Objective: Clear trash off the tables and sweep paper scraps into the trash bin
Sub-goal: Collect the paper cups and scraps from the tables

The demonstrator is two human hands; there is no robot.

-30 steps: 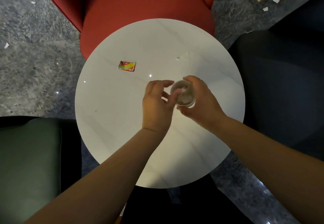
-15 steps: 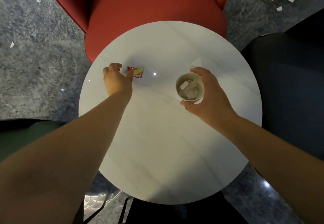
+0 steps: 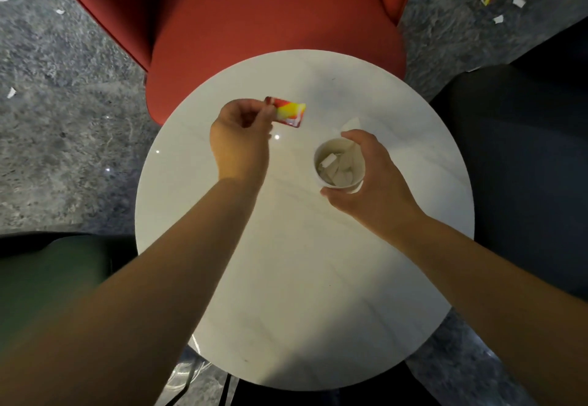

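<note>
I count 1 round table (image 3: pixel 286 278), centre of frame. 1 paper cup (image 3: pixel 339 167) w/ several white scraps inside, can't tell exact no. 1 red-yellow wrapper (image 3: pixel 289 114). 1 white scrap (image 3: pixel 351 124) on tabletop above the cup. 3 chairs: red (image 3: pixel 270 17) top, dark (image 3: pixel 525 167) right, green (image 3: pixel 47 278) lower left. Floor scraps: 5 upper left (image 3: pixel 11 92), 4 upper right (image 3: pixel 518 1). 2 hands: left (image 3: pixel 240 141), right (image 3: pixel 375 179).

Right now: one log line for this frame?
left hand: pinches wrapper | right hand: holds cup | scrap: on table
</note>
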